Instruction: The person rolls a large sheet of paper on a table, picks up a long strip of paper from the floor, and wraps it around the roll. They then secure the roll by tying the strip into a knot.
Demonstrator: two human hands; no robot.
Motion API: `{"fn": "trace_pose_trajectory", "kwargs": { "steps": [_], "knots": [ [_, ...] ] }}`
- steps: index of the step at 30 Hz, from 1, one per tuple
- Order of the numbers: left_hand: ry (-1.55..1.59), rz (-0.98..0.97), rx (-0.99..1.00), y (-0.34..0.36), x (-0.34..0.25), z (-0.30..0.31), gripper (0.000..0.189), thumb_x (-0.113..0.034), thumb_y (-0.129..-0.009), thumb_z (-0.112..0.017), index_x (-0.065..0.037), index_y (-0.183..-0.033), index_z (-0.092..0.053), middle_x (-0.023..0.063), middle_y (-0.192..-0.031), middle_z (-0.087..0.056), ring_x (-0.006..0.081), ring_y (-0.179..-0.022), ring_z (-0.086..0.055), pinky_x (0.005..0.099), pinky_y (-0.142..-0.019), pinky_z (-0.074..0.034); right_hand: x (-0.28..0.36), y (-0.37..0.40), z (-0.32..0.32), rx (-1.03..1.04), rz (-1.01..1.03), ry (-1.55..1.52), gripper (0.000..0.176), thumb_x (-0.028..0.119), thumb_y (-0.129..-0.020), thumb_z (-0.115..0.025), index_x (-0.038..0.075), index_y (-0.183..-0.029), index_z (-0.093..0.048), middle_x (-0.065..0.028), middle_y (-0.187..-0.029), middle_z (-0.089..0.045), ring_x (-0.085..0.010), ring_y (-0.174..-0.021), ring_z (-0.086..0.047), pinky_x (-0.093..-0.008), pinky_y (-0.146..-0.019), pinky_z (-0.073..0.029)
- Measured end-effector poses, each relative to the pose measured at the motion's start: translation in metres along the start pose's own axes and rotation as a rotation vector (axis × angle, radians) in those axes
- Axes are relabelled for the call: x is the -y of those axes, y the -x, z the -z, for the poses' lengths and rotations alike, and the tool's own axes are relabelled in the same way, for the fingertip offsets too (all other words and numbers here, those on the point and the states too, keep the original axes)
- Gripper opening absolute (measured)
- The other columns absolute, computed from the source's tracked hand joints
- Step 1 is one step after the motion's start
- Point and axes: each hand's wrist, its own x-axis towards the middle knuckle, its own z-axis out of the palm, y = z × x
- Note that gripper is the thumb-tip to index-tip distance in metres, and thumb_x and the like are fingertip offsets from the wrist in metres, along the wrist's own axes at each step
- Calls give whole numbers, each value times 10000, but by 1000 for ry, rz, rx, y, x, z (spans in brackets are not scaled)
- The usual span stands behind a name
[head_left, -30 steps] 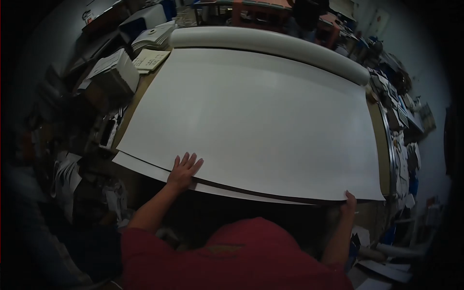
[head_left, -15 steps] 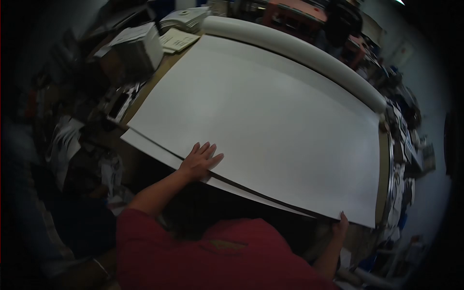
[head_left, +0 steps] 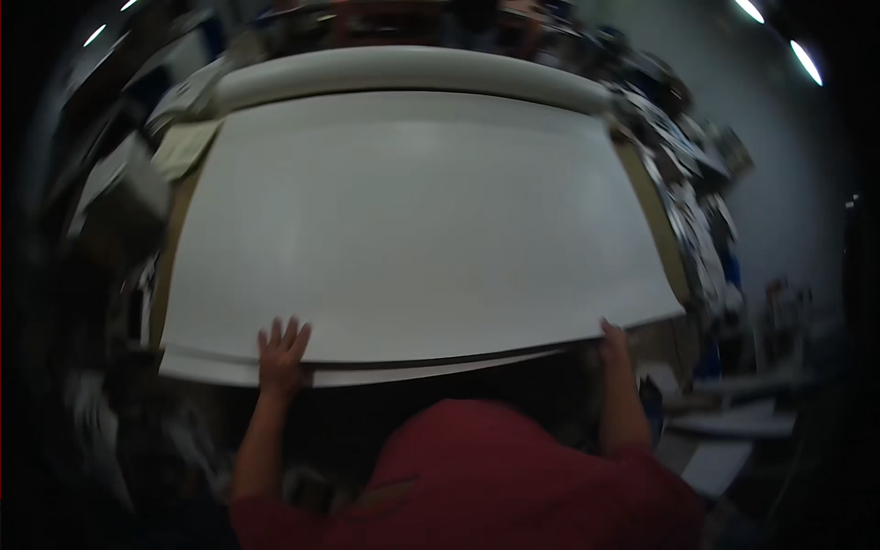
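A wide white sheet (head_left: 412, 220) covers most of the table, running from a thick white roll (head_left: 412, 71) at the back. Along its near edge a second white strip (head_left: 367, 376) shows below, with a dark gap between the two. My left hand (head_left: 281, 356) lies with fingers spread on the sheet near its front left part. Towards the front right corner, my right hand (head_left: 612, 341) pinches the sheet's near edge, thumb on top and the other fingers hidden beneath.
A brown table edge (head_left: 655, 215) shows along the right side. To the left stand a box-like white stack (head_left: 124, 188) and some cream papers (head_left: 186, 147). Papers and clutter line the right side by the wall (head_left: 779, 174). Farther back, the background is blurred.
The view has turned, so the sheet now lies nearly square ahead. My left hand has shifted left along the near edge. My right hand still holds the edge near the right corner.
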Motion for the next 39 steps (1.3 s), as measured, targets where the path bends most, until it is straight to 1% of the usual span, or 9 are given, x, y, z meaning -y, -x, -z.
{"fn": "trace_pose_trajectory", "kwargs": {
  "steps": [1,5,24,27,31,34,35,37,39],
  "knots": [
    [-67,-49,-28,2,13,-24,654,-19,-727,-601,-147,-1362,-516,162,-1429,-476,449,-1331,-399,660,-1063,-260,-8,-6,-7,-252,38,32,226,94,-848,-702,-25,-1009,-598,-119,-935,-630,-256,-840,-610,-415,-733,-513],
    [-36,-68,47,0,5,-15,676,33,-724,-562,-118,-1378,-486,169,-1455,-443,438,-1377,-334,660,-1087,-217,12,29,-60,-421,23,-21,290,100,-865,-699,-68,-1063,-570,-124,-979,-638,-262,-823,-649,-405,-683,-560],
    [-16,-41,233,-1,12,-13,743,-16,-714,-588,-107,-1432,-423,181,-1544,-297,430,-1447,-184,659,-1117,-119,7,42,-67,-373,137,-81,291,97,-848,-710,-74,-1034,-567,-139,-962,-631,-236,-817,-640,-385,-697,-541],
    [10,-40,315,-7,-8,13,708,-174,-786,-645,-103,-1446,-396,205,-1562,-231,440,-1447,-161,653,-1117,-127,40,74,-79,-305,36,45,368,185,-865,-715,-83,-1060,-555,-156,-940,-637,-261,-784,-662,-411,-638,-557],
    [168,23,448,-36,-9,20,823,-481,-839,-668,-76,-1471,-330,251,-1549,-204,460,-1427,-186,620,-1123,-161,92,95,-79,-13,-555,913,540,455,-891,-654,-83,-853,-633,-177,-704,-669,-266,-589,-681,-362,-525,-546],
    [122,-18,421,-94,-58,27,804,-488,-870,-640,-72,-1477,-314,256,-1532,-234,438,-1424,-210,586,-1127,-189,148,122,-136,231,-436,1443,584,495,-890,-635,-78,-778,-648,-166,-639,-664,-236,-529,-668,-324,-493,-527],
    [111,-68,400,-117,-70,14,790,-488,-879,-630,-77,-1477,-317,253,-1533,-235,429,-1428,-207,577,-1131,-189,158,116,-152,255,-434,1458,584,495,-890,-635,-78,-778,-648,-166,-639,-664,-236,-529,-668,-324,-493,-527],
    [123,-171,287,-164,-94,-11,770,-480,-889,-620,-84,-1476,-319,244,-1534,-239,410,-1434,-199,569,-1142,-162,179,94,-192,417,-69,1387,541,467,-892,-636,-67,-812,-660,-142,-646,-669,-207,-519,-660,-315,-504,-522],
    [138,-176,227,-211,-116,-31,764,-501,-890,-606,-92,-1473,-329,229,-1538,-241,400,-1439,-190,558,-1155,-129,200,66,-250,448,30,1518,453,435,-891,-642,-15,-859,-682,-138,-757,-697,-237,-671,-690,-348,-628,-539]
  ]
}}
